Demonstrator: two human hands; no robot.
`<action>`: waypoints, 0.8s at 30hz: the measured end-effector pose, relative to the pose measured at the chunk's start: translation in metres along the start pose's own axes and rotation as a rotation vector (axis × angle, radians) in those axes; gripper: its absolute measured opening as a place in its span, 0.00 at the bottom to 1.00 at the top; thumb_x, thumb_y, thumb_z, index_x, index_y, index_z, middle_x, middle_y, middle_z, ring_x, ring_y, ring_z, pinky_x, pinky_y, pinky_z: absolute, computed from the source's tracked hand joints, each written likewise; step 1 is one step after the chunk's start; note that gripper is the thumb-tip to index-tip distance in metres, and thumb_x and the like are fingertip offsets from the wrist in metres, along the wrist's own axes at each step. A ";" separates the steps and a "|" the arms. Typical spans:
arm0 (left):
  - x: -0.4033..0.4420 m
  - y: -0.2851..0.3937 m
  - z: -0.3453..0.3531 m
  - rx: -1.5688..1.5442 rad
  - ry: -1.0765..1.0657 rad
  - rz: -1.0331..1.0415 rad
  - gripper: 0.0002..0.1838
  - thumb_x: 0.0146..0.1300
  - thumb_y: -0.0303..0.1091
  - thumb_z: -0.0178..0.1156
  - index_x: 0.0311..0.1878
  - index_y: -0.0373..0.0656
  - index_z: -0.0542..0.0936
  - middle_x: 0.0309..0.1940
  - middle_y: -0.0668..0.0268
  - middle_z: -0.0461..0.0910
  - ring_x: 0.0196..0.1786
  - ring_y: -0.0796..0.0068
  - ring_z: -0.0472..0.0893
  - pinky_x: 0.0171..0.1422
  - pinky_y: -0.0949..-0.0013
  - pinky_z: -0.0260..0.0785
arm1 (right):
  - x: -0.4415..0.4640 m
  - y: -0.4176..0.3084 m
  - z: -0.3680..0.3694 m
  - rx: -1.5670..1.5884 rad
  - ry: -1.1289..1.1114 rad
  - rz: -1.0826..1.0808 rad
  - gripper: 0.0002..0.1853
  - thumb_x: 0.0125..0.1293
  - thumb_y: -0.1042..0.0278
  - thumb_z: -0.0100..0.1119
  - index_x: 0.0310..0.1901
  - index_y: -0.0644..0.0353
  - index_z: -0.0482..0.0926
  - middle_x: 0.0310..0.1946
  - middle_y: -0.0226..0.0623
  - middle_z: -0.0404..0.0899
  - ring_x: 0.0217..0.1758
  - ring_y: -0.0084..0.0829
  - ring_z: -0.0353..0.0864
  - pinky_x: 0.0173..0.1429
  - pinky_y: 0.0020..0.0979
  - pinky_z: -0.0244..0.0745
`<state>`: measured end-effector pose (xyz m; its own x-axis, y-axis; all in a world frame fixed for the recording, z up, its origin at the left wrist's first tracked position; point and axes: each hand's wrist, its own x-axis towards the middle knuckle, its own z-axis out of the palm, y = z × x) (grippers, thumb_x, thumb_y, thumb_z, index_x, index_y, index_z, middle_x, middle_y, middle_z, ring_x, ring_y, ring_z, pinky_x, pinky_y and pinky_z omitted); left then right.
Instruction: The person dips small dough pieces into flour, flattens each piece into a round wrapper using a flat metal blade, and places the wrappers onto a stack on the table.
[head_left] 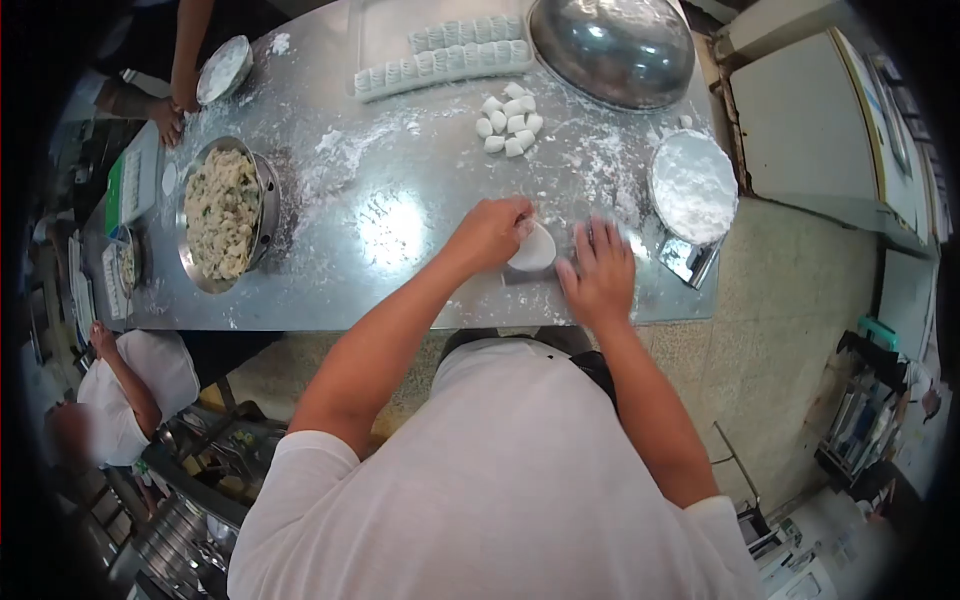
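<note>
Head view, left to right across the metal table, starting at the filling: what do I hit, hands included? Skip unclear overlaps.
Chopped filling → left hand → dough round → right hand → heaped flour.

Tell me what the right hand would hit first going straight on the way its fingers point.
Past the scattered white powder, the right hand would probably meet the shiny metal bowl; the hand's height is unclear.

a thin white dough round (537, 250), edge pinched, over the metal table (435, 155).
</note>
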<state>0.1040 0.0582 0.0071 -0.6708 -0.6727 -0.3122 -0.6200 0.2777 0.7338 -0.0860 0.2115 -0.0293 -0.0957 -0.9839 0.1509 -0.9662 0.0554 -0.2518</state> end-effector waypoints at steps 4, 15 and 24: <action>-0.010 -0.031 0.014 -0.456 -0.054 -0.086 0.16 0.70 0.30 0.62 0.57 0.36 0.78 0.44 0.46 0.87 0.48 0.46 0.86 0.53 0.51 0.76 | -0.012 -0.002 -0.011 0.065 -0.063 -0.007 0.38 0.66 0.44 0.64 0.73 0.54 0.74 0.78 0.49 0.66 0.80 0.55 0.63 0.78 0.56 0.57; -0.001 0.000 -0.003 -0.040 0.002 0.011 0.17 0.71 0.30 0.60 0.61 0.39 0.77 0.44 0.46 0.87 0.48 0.48 0.87 0.53 0.53 0.76 | -0.003 0.000 0.000 0.027 -0.054 0.011 0.40 0.67 0.44 0.63 0.76 0.56 0.69 0.79 0.53 0.61 0.81 0.55 0.61 0.81 0.59 0.54; 0.001 0.010 -0.006 -0.139 0.038 -0.015 0.17 0.71 0.31 0.61 0.60 0.40 0.77 0.44 0.48 0.87 0.47 0.51 0.86 0.53 0.56 0.75 | 0.099 -0.002 0.007 -0.057 0.086 0.082 0.41 0.69 0.42 0.60 0.78 0.54 0.66 0.79 0.57 0.60 0.82 0.55 0.59 0.82 0.57 0.52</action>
<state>0.0997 0.0564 0.0177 -0.6440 -0.7026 -0.3026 -0.5659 0.1712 0.8065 -0.0914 0.1130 -0.0205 -0.1923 -0.9577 0.2140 -0.9662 0.1466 -0.2122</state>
